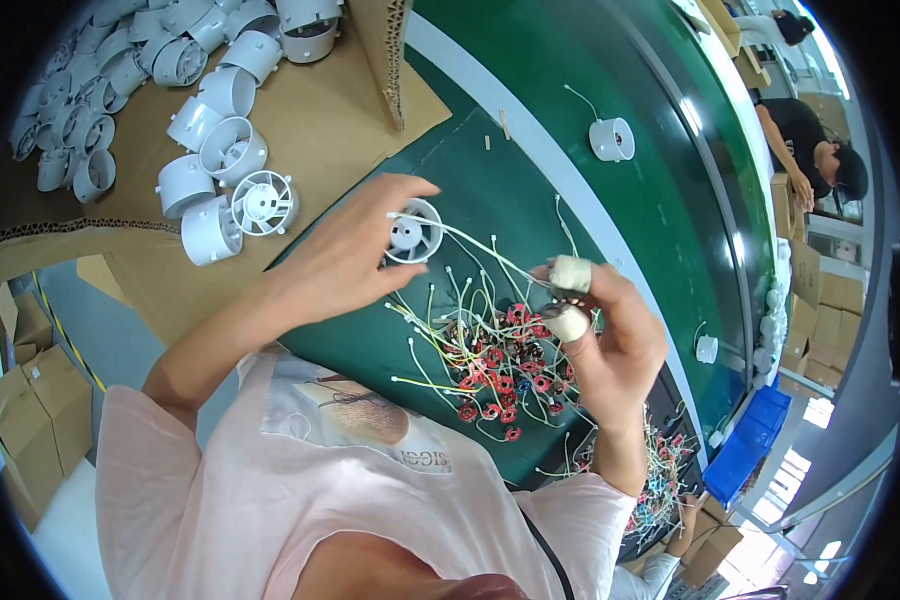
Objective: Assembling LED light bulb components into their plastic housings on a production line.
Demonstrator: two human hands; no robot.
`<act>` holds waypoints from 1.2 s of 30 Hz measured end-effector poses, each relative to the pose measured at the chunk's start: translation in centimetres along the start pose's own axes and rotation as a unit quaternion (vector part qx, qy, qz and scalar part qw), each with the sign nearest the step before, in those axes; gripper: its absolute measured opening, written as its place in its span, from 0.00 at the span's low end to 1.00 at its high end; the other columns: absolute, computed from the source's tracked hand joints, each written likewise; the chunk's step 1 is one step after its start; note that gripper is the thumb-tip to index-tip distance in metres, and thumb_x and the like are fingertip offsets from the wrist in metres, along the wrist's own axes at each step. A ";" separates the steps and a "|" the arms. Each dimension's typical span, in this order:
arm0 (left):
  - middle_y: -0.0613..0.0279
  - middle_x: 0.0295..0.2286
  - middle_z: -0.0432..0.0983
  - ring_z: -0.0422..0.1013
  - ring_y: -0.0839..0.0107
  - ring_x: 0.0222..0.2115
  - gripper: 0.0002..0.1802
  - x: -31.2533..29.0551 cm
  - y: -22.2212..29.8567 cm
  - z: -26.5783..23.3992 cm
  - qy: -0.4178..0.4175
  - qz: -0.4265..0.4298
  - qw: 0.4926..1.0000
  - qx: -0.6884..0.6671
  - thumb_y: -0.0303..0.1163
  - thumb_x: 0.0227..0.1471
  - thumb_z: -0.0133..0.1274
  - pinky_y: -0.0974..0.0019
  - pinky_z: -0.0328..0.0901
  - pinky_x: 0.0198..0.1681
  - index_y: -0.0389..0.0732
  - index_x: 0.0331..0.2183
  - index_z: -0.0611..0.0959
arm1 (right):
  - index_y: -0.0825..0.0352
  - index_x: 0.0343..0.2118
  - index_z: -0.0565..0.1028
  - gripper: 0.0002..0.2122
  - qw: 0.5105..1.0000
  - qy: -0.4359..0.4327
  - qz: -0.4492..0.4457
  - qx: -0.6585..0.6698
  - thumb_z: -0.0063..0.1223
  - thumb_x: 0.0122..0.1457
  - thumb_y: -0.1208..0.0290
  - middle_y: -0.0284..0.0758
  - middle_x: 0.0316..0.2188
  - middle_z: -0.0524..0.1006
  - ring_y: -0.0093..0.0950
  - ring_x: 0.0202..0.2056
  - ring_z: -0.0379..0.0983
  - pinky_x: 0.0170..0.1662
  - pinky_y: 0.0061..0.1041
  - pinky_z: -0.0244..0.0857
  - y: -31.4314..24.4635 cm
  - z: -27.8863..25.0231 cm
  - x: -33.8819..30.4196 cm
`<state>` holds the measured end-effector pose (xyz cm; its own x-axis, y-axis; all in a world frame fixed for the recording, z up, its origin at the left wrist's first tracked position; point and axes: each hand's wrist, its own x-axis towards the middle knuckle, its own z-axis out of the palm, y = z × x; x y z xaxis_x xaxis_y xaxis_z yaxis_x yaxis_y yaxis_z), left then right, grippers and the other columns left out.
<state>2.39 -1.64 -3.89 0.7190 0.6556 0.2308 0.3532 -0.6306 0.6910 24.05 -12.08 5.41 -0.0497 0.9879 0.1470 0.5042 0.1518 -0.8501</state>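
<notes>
My left hand [335,250] curls its thumb and fingers round a white plastic fan housing [410,236], its spoked hub facing up. Between thumb and forefinger, both wrapped in pale tape at the tips, my right hand [620,350] pinches a small dark motor coil [568,296]. White lead wires [490,250] stretch from that coil to the housing's rim by my left fingers. Below and between both hands lies a heap of red ring-shaped motor coils [500,370] with white and yellowish leads and small plugs.
A cardboard box [320,130] at left holds many white housings [232,150]. On the green conveyor [560,60] stand a wired housing [611,139] and a smaller one [707,349]. A blue bin [750,445] and more coils [660,470] are at right; a co-worker [810,150] sits beyond.
</notes>
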 end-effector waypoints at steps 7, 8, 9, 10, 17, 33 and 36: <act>0.57 0.47 0.64 0.64 0.62 0.49 0.36 -0.2 -0.2 -2.6 -0.021 -0.025 0.990 -0.135 0.21 0.35 0.59 0.66 0.59 0.51 0.41 0.49 0.67 | 0.74 0.34 0.72 0.11 0.967 0.027 -0.199 -0.158 0.55 0.45 0.83 0.43 0.31 0.77 0.28 0.26 0.69 0.28 0.23 0.63 0.4 1.0 1.7; 0.57 0.47 0.64 0.64 0.62 0.49 0.36 -0.2 -0.3 -2.8 -0.020 -0.027 0.990 -0.134 0.21 0.35 0.59 0.66 0.59 0.51 0.41 0.49 0.67 | 0.73 0.34 0.72 0.12 0.964 0.020 -0.202 -0.172 0.55 0.44 0.85 0.43 0.31 0.77 0.29 0.26 0.69 0.28 0.23 0.63 0.1 1.1 1.9; 0.57 0.46 0.64 0.64 0.63 0.48 0.36 -0.2 -0.3 -2.9 -0.016 -0.021 0.992 -0.124 0.22 0.36 0.59 0.65 0.60 0.50 0.42 0.50 0.66 | 0.73 0.34 0.71 0.12 0.961 0.013 -0.205 -0.186 0.54 0.43 0.86 0.43 0.31 0.77 0.29 0.26 0.69 0.28 0.23 0.63 -0.1 1.2 2.2; 0.57 0.46 0.65 0.65 0.63 0.47 0.35 -0.2 -0.5 -3.0 -0.013 -0.014 0.993 -0.115 0.23 0.37 0.59 0.65 0.61 0.49 0.42 0.50 0.66 | 0.73 0.33 0.71 0.12 0.957 0.006 -0.208 -0.200 0.54 0.42 0.87 0.43 0.32 0.77 0.30 0.26 0.69 0.27 0.23 0.63 -0.2 1.3 2.4; 0.60 0.46 0.64 0.65 0.67 0.46 0.33 -0.5 -0.5 -3.2 -0.005 -0.089 0.968 -0.235 0.22 0.39 0.57 0.66 0.62 0.46 0.43 0.49 0.66 | 0.72 0.35 0.71 0.15 0.950 -0.009 -0.228 -0.213 0.54 0.40 0.89 0.42 0.32 0.77 0.30 0.25 0.69 0.27 0.23 0.63 0.1 2.1 3.7; 0.56 0.47 0.64 0.63 0.61 0.48 0.35 0.2 -0.1 -2.8 0.046 -0.009 0.994 -0.094 0.22 0.34 0.62 0.65 0.60 0.49 0.42 0.47 0.68 | 0.71 0.38 0.72 0.15 0.979 -0.044 -0.118 -0.160 0.55 0.44 0.86 0.39 0.33 0.74 0.32 0.26 0.70 0.28 0.25 0.65 -1.1 3.8 4.3; 0.56 0.45 0.63 0.63 0.57 0.46 0.34 0.4 0.5 -2.5 0.069 0.043 0.994 -0.078 0.24 0.35 0.62 0.63 0.61 0.46 0.43 0.47 0.68 | 0.71 0.38 0.72 0.15 0.984 -0.074 -0.107 -0.118 0.54 0.45 0.86 0.39 0.34 0.73 0.33 0.28 0.71 0.30 0.25 0.65 -0.9 4.5 4.7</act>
<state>1.37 -0.69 -1.77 0.6502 0.6591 0.3779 0.1892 -0.6221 0.7597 19.49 -7.39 4.58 -0.2931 0.9304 0.2202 0.6545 0.3631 -0.6632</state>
